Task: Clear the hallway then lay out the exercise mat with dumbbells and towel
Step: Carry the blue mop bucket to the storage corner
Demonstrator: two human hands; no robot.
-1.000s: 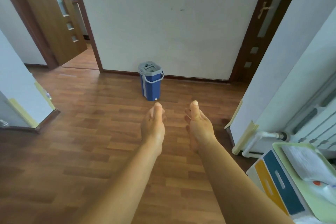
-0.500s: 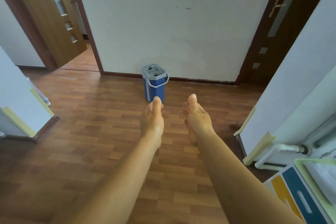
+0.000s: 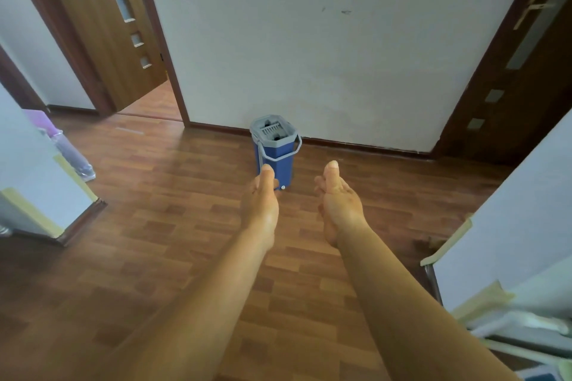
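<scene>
A blue mop bucket [image 3: 276, 148] with a grey wringer top and a grey handle stands on the wooden hallway floor, close to the white far wall. Both my arms stretch forward towards it. My left hand [image 3: 261, 202] hovers just in front of the bucket's lower left side, fingers relaxed, holding nothing. My right hand [image 3: 338, 198] is to the right of the bucket, apart from it, thumb up and fingers loose, also empty. No mat, dumbbells or towel are in sight.
An open wooden door [image 3: 102, 25] leads off at the back left, a dark door [image 3: 520, 65] at the back right. A purple rolled item [image 3: 66, 148] leans behind the left wall corner [image 3: 46, 195]. Another wall corner and a white pipe [image 3: 523, 322] are at the right.
I have come closer to the bucket, which now looks larger. Both hands have stayed stretched out and empty. The coloured box at the lower right has slid almost out of view.
</scene>
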